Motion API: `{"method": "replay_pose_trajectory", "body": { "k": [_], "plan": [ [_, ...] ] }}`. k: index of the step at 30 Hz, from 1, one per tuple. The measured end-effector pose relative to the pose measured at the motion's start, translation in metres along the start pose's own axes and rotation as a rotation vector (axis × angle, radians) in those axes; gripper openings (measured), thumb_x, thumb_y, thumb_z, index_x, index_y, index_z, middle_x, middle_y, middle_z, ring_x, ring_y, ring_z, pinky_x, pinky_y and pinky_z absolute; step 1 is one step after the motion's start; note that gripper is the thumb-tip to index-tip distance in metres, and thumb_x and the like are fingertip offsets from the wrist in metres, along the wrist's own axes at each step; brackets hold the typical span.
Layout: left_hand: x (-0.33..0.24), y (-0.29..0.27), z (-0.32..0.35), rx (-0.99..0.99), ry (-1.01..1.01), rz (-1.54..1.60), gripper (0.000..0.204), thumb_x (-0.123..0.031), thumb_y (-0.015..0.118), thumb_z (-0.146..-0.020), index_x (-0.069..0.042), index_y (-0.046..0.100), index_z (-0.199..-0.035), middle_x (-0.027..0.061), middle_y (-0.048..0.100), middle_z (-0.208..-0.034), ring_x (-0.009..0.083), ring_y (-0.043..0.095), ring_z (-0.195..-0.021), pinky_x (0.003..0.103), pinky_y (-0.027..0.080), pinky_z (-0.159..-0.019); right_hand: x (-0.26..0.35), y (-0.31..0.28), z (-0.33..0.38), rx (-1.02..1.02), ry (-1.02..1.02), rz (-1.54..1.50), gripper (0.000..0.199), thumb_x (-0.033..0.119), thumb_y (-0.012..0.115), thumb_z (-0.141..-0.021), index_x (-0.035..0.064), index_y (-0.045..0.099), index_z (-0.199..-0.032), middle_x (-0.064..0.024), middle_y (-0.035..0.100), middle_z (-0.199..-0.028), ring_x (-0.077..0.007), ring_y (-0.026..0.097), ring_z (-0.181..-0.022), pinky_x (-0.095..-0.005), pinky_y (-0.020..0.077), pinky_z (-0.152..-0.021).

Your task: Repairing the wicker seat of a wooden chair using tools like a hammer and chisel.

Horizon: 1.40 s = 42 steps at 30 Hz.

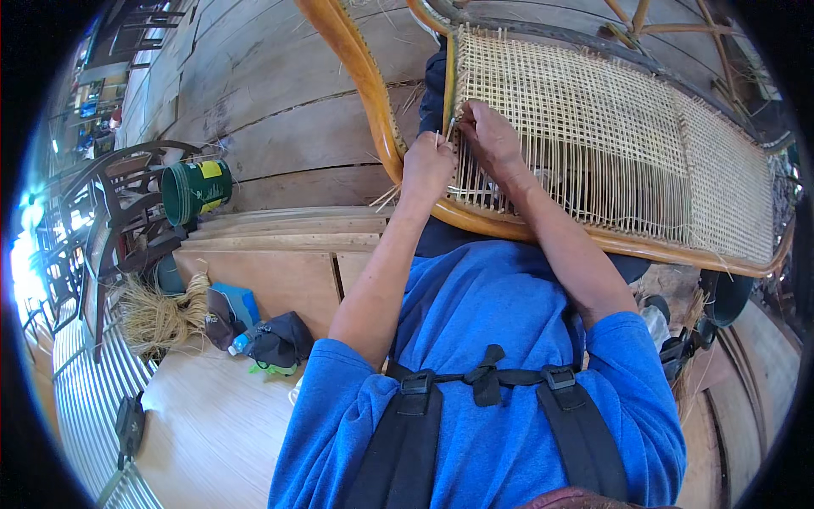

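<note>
A woven cane panel [585,93] in a varnished wooden chair frame [509,222] lies across my lap. Its far part shows a checked weave, while the part near me has only parallel strands. My left hand [429,168] is closed at the panel's left edge, pinching a thin pale cane strand [437,141] whose tip stands above the fingers. Just right of it, my right hand [493,142] is bent over the same edge, thumb and fingers pressed together. What lies in that pinch is too small to make out. Loose cane ends stick out below my left hand.
A curved wooden arm [360,72] of the frame rises left of my hands. Farther left are a green bucket [197,191], dark wooden chairs [102,199] and a bundle of raw fibre [157,314]. A black bag [284,339] lies by a wooden board [271,276].
</note>
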State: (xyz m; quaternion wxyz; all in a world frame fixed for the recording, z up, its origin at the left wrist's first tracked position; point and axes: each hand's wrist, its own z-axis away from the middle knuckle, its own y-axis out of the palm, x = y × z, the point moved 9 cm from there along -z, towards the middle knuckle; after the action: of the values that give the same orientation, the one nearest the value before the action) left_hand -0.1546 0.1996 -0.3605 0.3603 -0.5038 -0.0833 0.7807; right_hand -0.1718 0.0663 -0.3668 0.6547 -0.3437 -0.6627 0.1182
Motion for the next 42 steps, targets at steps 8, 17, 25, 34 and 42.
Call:
{"method": "replay_pose_trajectory", "body": {
  "k": [8,17,25,34,42],
  "plan": [
    [0.004,0.001,0.004,0.013,0.005,0.010,0.014,-0.010,0.048,-0.087,0.001,0.053,-0.092,0.0074,0.058,-0.066,0.0112,0.050,-0.046,0.025,0.041,-0.042,-0.005,0.001,-0.003,0.024,0.085,-0.014,0.025,0.011,0.060,-0.079,0.0038,0.051,-0.100,-0.0148,0.062,-0.085,-0.0334,0.059,-0.082,-0.0399,0.0465,-0.072],
    [-0.013,-0.009,0.023,0.033,-0.034,0.125,0.019,-0.013,0.048,-0.088,0.003,0.053,-0.098,0.0057,0.056,-0.066,0.0101,0.047,-0.045,0.024,0.037,-0.040,0.005,0.001,-0.002,0.013,-0.017,0.041,0.016,0.012,0.055,-0.081,0.0060,0.053,-0.096,-0.0164,0.060,-0.081,-0.0371,0.058,-0.078,-0.0442,0.0461,-0.069],
    [-0.006,-0.047,0.053,-0.091,-0.035,0.278,0.017,-0.015,0.049,-0.089,0.001,0.054,-0.094,0.0061,0.059,-0.067,0.0077,0.048,-0.047,0.024,0.039,-0.043,0.023,-0.007,0.006,-0.046,-0.241,0.106,0.017,0.007,0.055,-0.079,0.0061,0.057,-0.096,-0.0159,0.058,-0.088,-0.0343,0.056,-0.084,-0.0395,0.0469,-0.072],
    [0.005,-0.052,0.047,-0.086,0.058,0.416,0.017,-0.015,0.048,-0.091,0.001,0.053,-0.095,0.0035,0.056,-0.065,0.0064,0.045,-0.046,0.023,0.038,-0.043,0.029,0.000,0.005,0.001,-0.272,0.205,0.025,0.003,0.055,-0.075,0.0056,0.056,-0.101,-0.0150,0.054,-0.087,-0.0334,0.054,-0.083,-0.0386,0.0457,-0.073],
    [0.001,-0.051,0.046,-0.060,0.102,0.538,0.017,-0.012,0.047,-0.092,0.003,0.052,-0.098,0.0033,0.054,-0.067,0.0040,0.041,-0.044,0.019,0.032,-0.040,0.034,0.012,0.001,0.132,-0.215,0.525,0.022,0.006,0.048,-0.079,0.0068,0.058,-0.099,-0.0154,0.054,-0.090,-0.0318,0.055,-0.088,-0.0396,0.0470,-0.078]
  ]
}}
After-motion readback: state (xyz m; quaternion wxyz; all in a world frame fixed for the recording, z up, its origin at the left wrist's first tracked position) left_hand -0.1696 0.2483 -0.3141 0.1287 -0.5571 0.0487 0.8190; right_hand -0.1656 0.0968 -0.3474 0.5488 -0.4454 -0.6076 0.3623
